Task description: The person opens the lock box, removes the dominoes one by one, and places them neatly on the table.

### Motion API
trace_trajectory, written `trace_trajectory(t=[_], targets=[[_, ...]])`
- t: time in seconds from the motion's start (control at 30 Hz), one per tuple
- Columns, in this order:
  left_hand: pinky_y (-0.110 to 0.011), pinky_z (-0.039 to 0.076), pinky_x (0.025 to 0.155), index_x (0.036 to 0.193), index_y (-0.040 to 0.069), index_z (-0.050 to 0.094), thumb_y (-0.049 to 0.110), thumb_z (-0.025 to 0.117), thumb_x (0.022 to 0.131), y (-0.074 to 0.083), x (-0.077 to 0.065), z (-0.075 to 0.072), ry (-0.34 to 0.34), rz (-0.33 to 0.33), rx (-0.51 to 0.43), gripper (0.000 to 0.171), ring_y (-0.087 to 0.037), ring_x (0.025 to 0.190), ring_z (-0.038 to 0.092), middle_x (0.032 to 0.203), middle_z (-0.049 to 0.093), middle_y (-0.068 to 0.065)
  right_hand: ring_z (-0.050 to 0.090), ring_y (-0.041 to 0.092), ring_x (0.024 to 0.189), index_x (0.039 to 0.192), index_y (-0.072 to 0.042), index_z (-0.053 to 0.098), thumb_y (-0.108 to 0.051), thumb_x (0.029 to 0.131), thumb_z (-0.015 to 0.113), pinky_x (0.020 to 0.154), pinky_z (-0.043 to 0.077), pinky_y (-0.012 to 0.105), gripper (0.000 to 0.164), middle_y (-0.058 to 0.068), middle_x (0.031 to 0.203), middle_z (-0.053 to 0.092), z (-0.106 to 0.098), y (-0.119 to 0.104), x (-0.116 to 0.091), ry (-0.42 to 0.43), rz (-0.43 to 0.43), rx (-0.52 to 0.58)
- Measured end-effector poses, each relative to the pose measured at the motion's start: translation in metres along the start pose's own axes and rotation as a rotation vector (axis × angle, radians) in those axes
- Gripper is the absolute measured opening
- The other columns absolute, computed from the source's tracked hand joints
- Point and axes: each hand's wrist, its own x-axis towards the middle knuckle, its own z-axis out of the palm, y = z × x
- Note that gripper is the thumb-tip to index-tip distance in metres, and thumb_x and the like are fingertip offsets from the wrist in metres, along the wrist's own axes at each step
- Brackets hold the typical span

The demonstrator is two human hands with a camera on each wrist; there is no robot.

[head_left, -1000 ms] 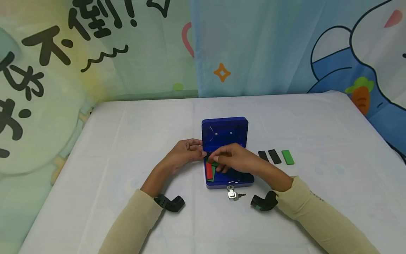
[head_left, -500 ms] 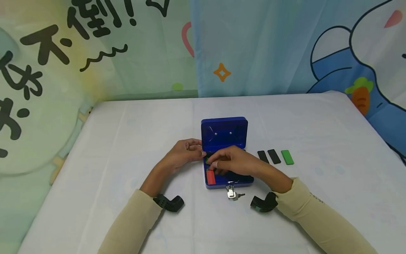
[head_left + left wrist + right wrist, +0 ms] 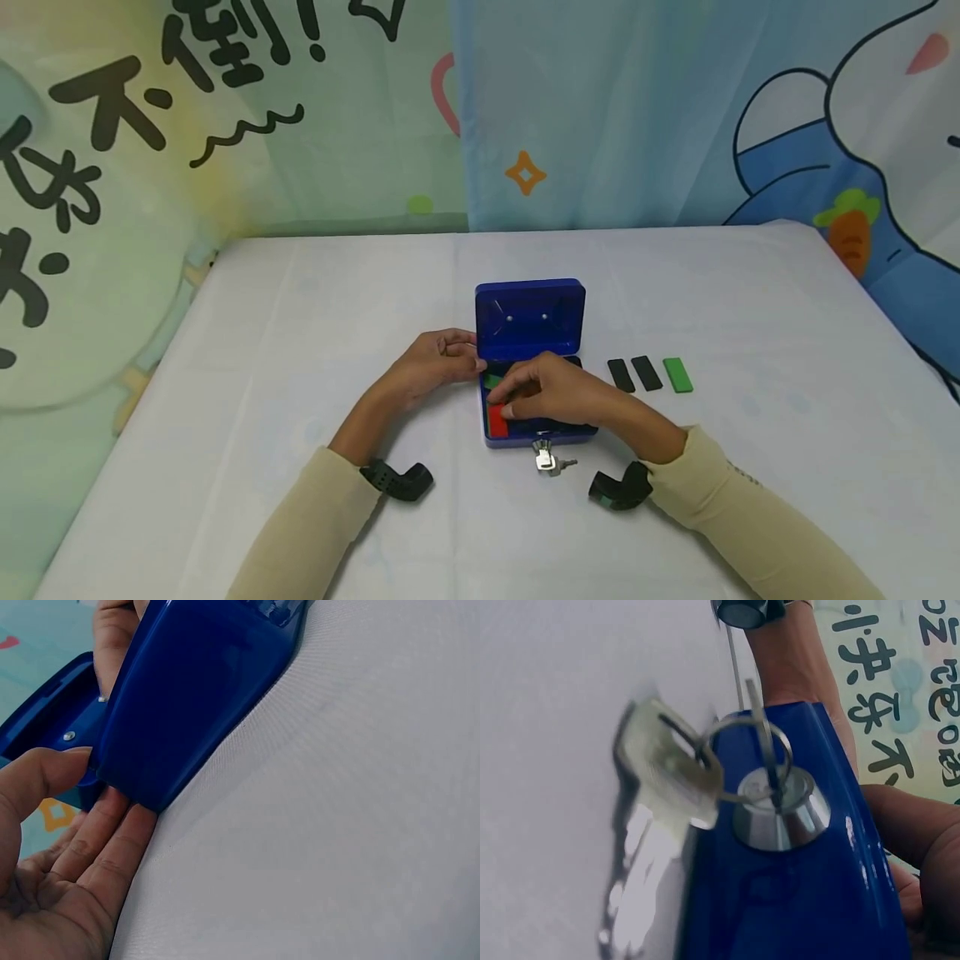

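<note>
A blue metal cash box (image 3: pixel 529 319) stands with its lid up. My left hand (image 3: pixel 442 367) holds its back left corner; in the left wrist view the thumb is at the rim and the fingers (image 3: pixel 127 832) touch the outside wall. Inside the box's left part lies a flat red block (image 3: pixel 497 422). My right hand (image 3: pixel 555 387) reaches in over it, thumb and index finger at the block's far end, seemingly pinching it. A green block (image 3: pixel 492 381) shows behind those fingers. My right palm hides much of the box's inside.
Two black blocks, including the outer one (image 3: pixel 647 372), and a green block (image 3: pixel 678 375) lie right of the box on the white cloth (image 3: pixel 735 308). A lock (image 3: pixel 780 810) with keys (image 3: pixel 671 765) hangs at the box front. Printed curtains stand behind.
Inside the box, the red block has shifted toward the front wall. My right hand has moved slightly forward with it, toward me. My left hand stays at the box corner.
</note>
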Motion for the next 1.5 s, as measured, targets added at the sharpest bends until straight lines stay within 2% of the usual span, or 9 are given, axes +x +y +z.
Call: trace_trajectory(t=[0.13, 0.27, 0.47, 0.6, 0.77, 0.93, 1.2, 1.5], targets=[[-0.032, 0.051, 0.09, 0.129, 0.002, 0.053, 0.009, 0.074, 0.085, -0.001, 0.0, 0.0, 0.0, -0.005, -0.005, 0.049, -0.022, 0.097, 0.062, 0.103, 0.069, -0.01, 0.065, 0.018, 0.091, 0.109, 0.001, 0.071, -0.006, 0.089, 0.069, 0.083, 0.054, 0.031, 0.021, 0.006, 0.099, 0.069, 0.003, 0.001, 0.0, -0.012, 0.002, 0.021], [-0.032, 0.051, 0.09, 0.129, 0.002, 0.053, 0.01, 0.074, 0.085, -0.002, 0.0, -0.001, 0.003, -0.006, -0.003, 0.05, -0.022, 0.098, 0.062, 0.104, 0.068, -0.011, 0.065, 0.017, 0.093, 0.106, -0.002, 0.073, -0.007, 0.089, 0.069, 0.085, 0.053, 0.031, 0.018, 0.004, 0.102, 0.07, 0.004, 0.001, 0.001, -0.016, 0.0, 0.001], [-0.032, 0.05, 0.09, 0.128, 0.003, 0.055, 0.011, 0.074, 0.085, -0.002, -0.001, -0.002, 0.014, -0.007, 0.01, 0.048, -0.023, 0.098, 0.062, 0.103, 0.069, -0.01, 0.061, 0.021, 0.109, 0.107, -0.01, 0.076, -0.011, 0.091, 0.068, 0.095, 0.048, 0.041, 0.017, 0.001, 0.107, 0.07, 0.0, -0.004, -0.002, -0.001, 0.039, 0.014], [-0.032, 0.05, 0.091, 0.127, 0.003, 0.055, 0.013, 0.075, 0.085, -0.002, 0.0, -0.002, 0.012, -0.006, 0.016, 0.047, -0.024, 0.099, 0.061, 0.104, 0.069, -0.011, 0.056, 0.025, 0.117, 0.109, -0.011, 0.075, -0.012, 0.092, 0.066, 0.099, 0.045, 0.045, 0.018, 0.002, 0.112, 0.069, -0.003, -0.006, -0.005, 0.007, 0.05, 0.033], [-0.032, 0.051, 0.09, 0.128, 0.002, 0.055, 0.011, 0.075, 0.085, -0.001, -0.001, -0.003, 0.008, 0.004, 0.013, 0.048, -0.023, 0.099, 0.062, 0.105, 0.069, -0.011, 0.06, 0.024, 0.11, 0.112, -0.007, 0.073, -0.01, 0.092, 0.067, 0.093, 0.05, 0.039, 0.022, 0.006, 0.114, 0.068, -0.005, -0.004, -0.006, -0.018, 0.016, 0.072], [-0.032, 0.051, 0.091, 0.128, 0.001, 0.054, 0.01, 0.074, 0.085, -0.001, 0.0, -0.002, -0.005, 0.003, -0.013, 0.048, -0.024, 0.101, 0.062, 0.107, 0.069, -0.012, 0.063, 0.023, 0.1, 0.112, -0.002, 0.071, -0.009, 0.091, 0.067, 0.088, 0.052, 0.035, 0.022, 0.008, 0.11, 0.068, -0.006, -0.002, -0.008, -0.019, 0.002, 0.127], [-0.032, 0.051, 0.091, 0.127, 0.001, 0.055, 0.009, 0.075, 0.085, -0.001, 0.0, -0.001, 0.003, -0.007, -0.02, 0.047, -0.024, 0.1, 0.062, 0.104, 0.069, -0.012, 0.062, 0.025, 0.106, 0.11, -0.005, 0.072, -0.014, 0.092, 0.067, 0.09, 0.052, 0.037, 0.021, 0.008, 0.111, 0.069, -0.01, 0.002, -0.013, 0.033, 0.027, 0.099], [-0.032, 0.051, 0.091, 0.127, 0.002, 0.054, 0.01, 0.076, 0.084, -0.004, 0.003, 0.0, -0.004, -0.008, -0.021, 0.049, -0.024, 0.099, 0.062, 0.103, 0.069, -0.012, 0.063, 0.024, 0.104, 0.11, -0.007, 0.073, -0.013, 0.092, 0.067, 0.088, 0.052, 0.036, 0.019, 0.007, 0.113, 0.068, -0.016, 0.004, -0.022, 0.079, 0.033, 0.084]])
